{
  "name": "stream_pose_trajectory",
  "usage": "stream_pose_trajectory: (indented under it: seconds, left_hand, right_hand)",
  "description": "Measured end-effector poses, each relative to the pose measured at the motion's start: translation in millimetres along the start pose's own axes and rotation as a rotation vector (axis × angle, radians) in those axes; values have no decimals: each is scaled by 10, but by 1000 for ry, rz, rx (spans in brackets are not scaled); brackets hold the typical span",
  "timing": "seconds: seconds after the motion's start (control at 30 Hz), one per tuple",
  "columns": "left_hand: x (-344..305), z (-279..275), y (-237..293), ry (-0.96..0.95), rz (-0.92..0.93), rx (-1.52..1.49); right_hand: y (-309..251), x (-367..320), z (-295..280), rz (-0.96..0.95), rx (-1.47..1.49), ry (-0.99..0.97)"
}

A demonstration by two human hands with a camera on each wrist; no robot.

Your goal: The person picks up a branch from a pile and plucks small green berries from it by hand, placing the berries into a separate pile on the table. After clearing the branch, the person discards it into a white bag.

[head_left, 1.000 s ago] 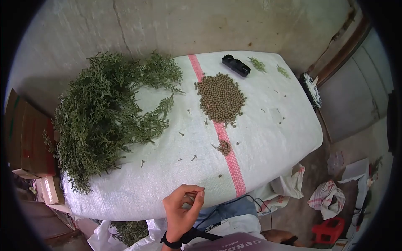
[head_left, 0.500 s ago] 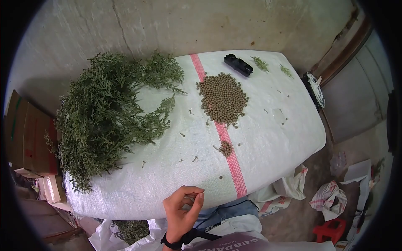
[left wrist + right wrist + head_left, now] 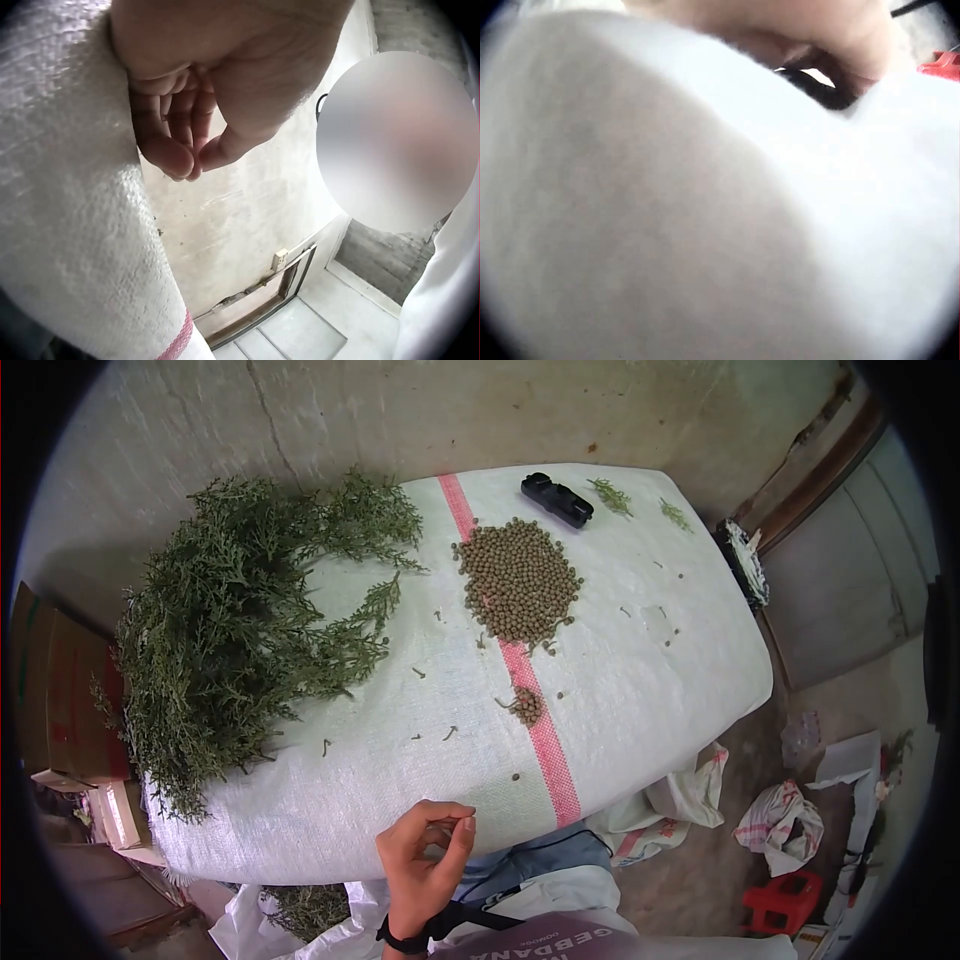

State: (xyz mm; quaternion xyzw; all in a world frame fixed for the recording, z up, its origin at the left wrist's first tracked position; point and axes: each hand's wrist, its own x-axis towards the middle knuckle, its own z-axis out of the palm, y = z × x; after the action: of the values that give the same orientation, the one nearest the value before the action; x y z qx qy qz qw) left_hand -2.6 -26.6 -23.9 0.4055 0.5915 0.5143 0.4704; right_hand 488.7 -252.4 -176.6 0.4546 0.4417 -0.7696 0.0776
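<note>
My left hand (image 3: 425, 875) is just off the front edge of the white sack (image 3: 640, 690), its fingers loosely curled toward the thumb. In the left wrist view the fingertips of this hand (image 3: 187, 97) meet the thumb, with nothing visible between them, beside the sack's woven side (image 3: 82, 187). A pile of small brown round cones (image 3: 520, 580) lies over the sack's pink stripe, with a smaller cluster (image 3: 526, 706) nearer me. Part of my right hand (image 3: 817, 30) shows behind white cloth (image 3: 780, 150) in the right wrist view; its fingers are mostly hidden.
Leafy green branches (image 3: 230, 610) cover the sack's left side. A black object (image 3: 556, 500) and two small sprigs (image 3: 610, 497) lie at the back. Cardboard boxes (image 3: 75, 700) stand at left, a red stool (image 3: 782, 903) on the floor at right.
The head view has shifted slightly, moving the sack and its contents up and left in the picture. A brownish shape at the bottom right is out of sight. My left hand keeps its pose.
</note>
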Motion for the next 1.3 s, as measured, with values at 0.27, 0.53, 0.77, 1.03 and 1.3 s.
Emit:
stream_pose_trajectory:
  seconds: [0.27, 0.53, 0.77, 1.03, 1.3]
  left_hand:
    - [6, -32, -45, -47, 61, 52]
    - [18, -56, -27, -37, 56, 42]
    - [30, -28, 29, 31, -62, -250]
    - [43, -101, -128, 82, 108, -470]
    - [109, -140, 32, 222, 160, -748]
  right_hand:
    - [-440, -44, -135, 98, 110, -7]
    - [-1142, 37, -357, 166, 184, -33]
    - [-4361, -104, -241, -110, -454, 72]
    - [-6071, 1454, 189, -1013, -1294, 670]
    - [-6176, 2084, 206, -1088, -1384, 563]
